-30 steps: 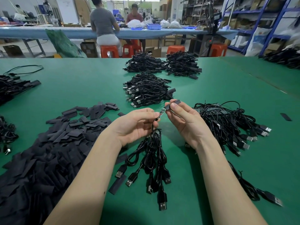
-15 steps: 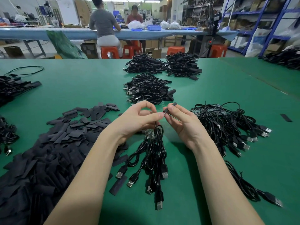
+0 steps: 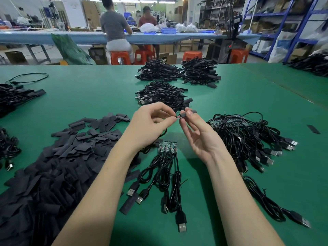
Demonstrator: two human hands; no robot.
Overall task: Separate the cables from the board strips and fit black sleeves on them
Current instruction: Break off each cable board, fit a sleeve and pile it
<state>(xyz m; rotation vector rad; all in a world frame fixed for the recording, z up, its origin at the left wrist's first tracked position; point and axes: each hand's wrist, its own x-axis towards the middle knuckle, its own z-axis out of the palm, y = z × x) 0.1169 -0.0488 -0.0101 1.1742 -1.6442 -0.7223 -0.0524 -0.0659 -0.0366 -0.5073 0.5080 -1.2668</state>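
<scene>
While both hands hover above the green table (image 3: pixel 88 96), the left hand (image 3: pixel 150 126) pinches a small board end (image 3: pixel 178 117) of a cable btwn thumb & forefinger, other fingers loosely curled. Right hand (image 3: pixel 198 135) pinches a black sleeve (image 3: pixel 188 112) w/ thumb & index, palm up, remaining fingers relaxed & spread; sleeve mouth sits right at the board end, touching or just over it, can't tell how far on. Below the hands lies a board strip (image 3: pixel 167 146) w/ several cables (image 3: pixel 165 174) attached, USB plugs (image 3: pixel 181 222) fanned toward the person. Left of the forearms: big heap of loose black sleeves (image 3: pixel 58 157). Right: tangled pile of cables on board strips (image 3: pixel 243 135), plus one separate cable (image 3: pixel 269 205) nearer the table edge. Further back, center: three piles of sleeved cables (image 3: pixel 161 95). More cable piles (image 3: pixel 16 98) at far left. One stray sleeve (image 3: pixel 313 129) lies alone at far right. Beyond the table, two people (image 3: pixel 115 31) sit at a blue bench (image 3: pixel 53 37) on orange stools (image 3: pixel 120 57); shelving (image 3: pixel 276 20) at right.
</scene>
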